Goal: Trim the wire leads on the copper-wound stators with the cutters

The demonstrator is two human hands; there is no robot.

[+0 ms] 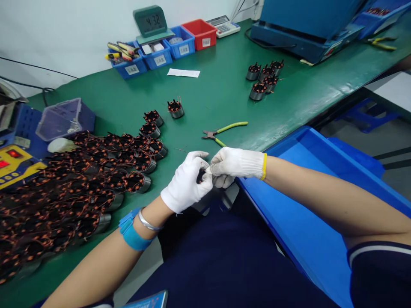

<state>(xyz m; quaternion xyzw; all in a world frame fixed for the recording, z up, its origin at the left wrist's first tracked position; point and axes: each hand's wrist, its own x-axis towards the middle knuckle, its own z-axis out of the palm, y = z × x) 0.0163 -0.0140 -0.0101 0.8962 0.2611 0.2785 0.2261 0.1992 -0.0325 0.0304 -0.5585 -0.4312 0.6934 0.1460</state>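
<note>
My left hand (188, 179), in a white glove, is curled around a small motor stator (201, 176); only its dark inside shows between the fingers. Gloved too, my right hand (224, 164) meets it at the table's front edge with thumb and forefinger pinched together against the stator. What those fingertips grip is hidden. Just beyond the hands lie pliers with green handles (231, 125), jaws pointing left. To the left, a crowd of wound stators (136, 182) with copper coils and loose wires covers the table. A single stator (175, 109) stands apart behind them.
Several more stators (257, 91) stand at the back right, near a blue machine (289, 40). Small blue bins (128, 68) and a red bin (201, 34) line the wall. A large blue tray (308, 205) sits below my right forearm. A yellow device (16, 167) is at far left.
</note>
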